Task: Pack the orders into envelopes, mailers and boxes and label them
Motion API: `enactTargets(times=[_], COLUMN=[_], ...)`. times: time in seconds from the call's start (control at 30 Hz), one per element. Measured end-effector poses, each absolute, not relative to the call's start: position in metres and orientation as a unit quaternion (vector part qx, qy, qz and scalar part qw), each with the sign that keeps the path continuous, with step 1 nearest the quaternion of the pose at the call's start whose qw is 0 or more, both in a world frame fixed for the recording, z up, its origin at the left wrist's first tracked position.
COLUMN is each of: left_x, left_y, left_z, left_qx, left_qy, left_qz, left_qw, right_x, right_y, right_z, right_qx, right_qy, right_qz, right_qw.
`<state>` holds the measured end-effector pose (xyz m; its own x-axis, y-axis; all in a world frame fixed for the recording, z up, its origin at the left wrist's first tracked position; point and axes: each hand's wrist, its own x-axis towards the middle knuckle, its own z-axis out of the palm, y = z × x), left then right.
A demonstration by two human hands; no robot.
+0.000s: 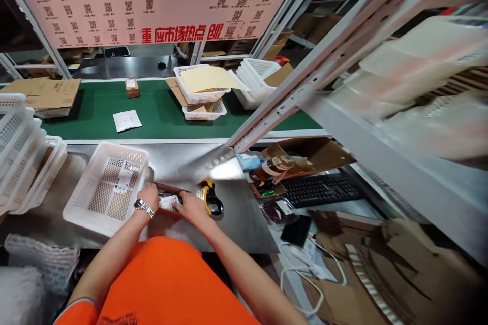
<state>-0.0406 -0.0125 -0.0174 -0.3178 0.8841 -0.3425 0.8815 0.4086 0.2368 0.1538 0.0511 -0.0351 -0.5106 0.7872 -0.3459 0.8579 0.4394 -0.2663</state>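
Between my two hands, on the metal table (pixel 244 223), lies a small open cardboard box (pixel 171 189) with a dark item and a white label (pixel 169 202) in it. My left hand (pixel 149 197), with a watch on the wrist, grips the box's left end. My right hand (pixel 192 206) holds its right side, fingers bent over the edge near the label. A white perforated basket (pixel 82 203) stands to the left, with a labelled packet (pixel 122 181) inside. Just right of my right hand lies a yellow and black tape dispenser (pixel 211 198).
Stacked white baskets (pixel 23 167) stand at the left edge. Behind the table, a green conveyor (pixel 160 127) carries a small box, a white packet and more baskets. A slanting metal post (pixel 274 106) and a keyboard (pixel 320 189) are at the right.
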Motion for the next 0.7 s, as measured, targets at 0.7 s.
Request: enactTargets(times=[0.7], left_x=[-0.064], left_y=[-0.033], left_z=[-0.027], left_qx=[0.492], left_qy=[0.831], left_qz=[0.046], left_qw=[0.257], right_x=[0.155], right_y=[0.055], right_z=[-0.025], right_qx=[0.454], right_qy=[0.859], right_qz=[-0.203], right_qw=[0.121])
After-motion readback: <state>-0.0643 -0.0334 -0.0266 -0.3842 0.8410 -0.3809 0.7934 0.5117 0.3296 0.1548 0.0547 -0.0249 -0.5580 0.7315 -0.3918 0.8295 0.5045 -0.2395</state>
